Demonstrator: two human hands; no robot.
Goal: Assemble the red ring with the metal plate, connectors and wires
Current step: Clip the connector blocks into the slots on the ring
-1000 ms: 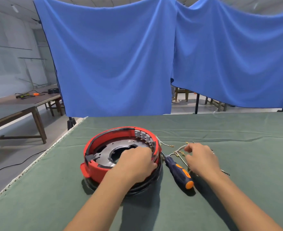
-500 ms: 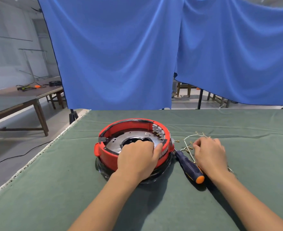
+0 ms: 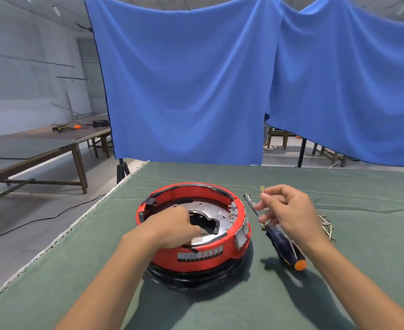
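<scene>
Left hand (image 3: 172, 228) rests inside the red ring (image 3: 194, 234), fingers curled onto the metal plate (image 3: 208, 208); grip uncertain. Connector row (image 3: 231, 211) sits at the ring's right wall. Right hand (image 3: 289, 210), nearer it, pinches a wire (image 3: 262, 190), held roughly upright; terminals lie left of it.

Red ring (image 3: 203, 254); silver plate (image 3: 210, 208); green cloth (image 3: 220, 303); navy-orange screwdriver (image 3: 285, 250); blue curtain (image 3: 184, 79).

Workshop hall: long wooden workbenches (image 3: 41, 144), blue backdrop cloths (image 3: 184, 79), bare concrete floor (image 3: 29, 210)

Glossy plastic red ring (image 3: 203, 254), matt cloth (image 3: 363, 206)
</scene>
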